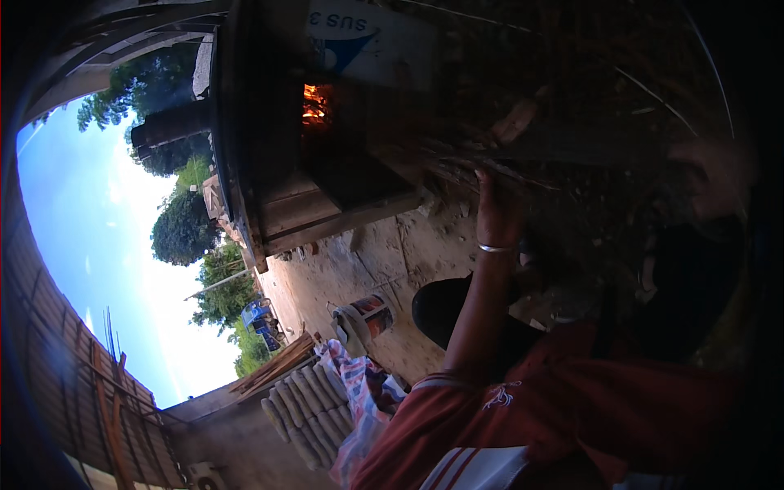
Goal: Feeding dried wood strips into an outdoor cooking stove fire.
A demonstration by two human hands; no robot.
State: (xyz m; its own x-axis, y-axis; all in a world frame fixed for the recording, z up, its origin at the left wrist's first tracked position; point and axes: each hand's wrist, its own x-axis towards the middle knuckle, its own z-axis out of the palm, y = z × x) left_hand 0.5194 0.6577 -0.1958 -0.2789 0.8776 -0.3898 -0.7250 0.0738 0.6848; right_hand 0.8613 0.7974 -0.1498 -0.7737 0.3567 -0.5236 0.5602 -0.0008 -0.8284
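Observation:
My left hand, with a silver bracelet on its wrist, is at a bundle of thin firewood sticks. One finger shows against the sticks; the others are lost in shadow, though the hand looks closed around the bundle. A thicker piece of wood lies just beyond. My right hand is a dark blur near the right rim, and what it holds cannot be made out. Beyond the sticks stands a stove with a dark opening, where a fire glows orange.
The view is tipped sideways, sky at left. A metal sheet bearing writing is by the fire opening; a chimney pipe rises from the stove. On the dirt floor are a bucket, a striped plastic sheet and stacked rounded pieces.

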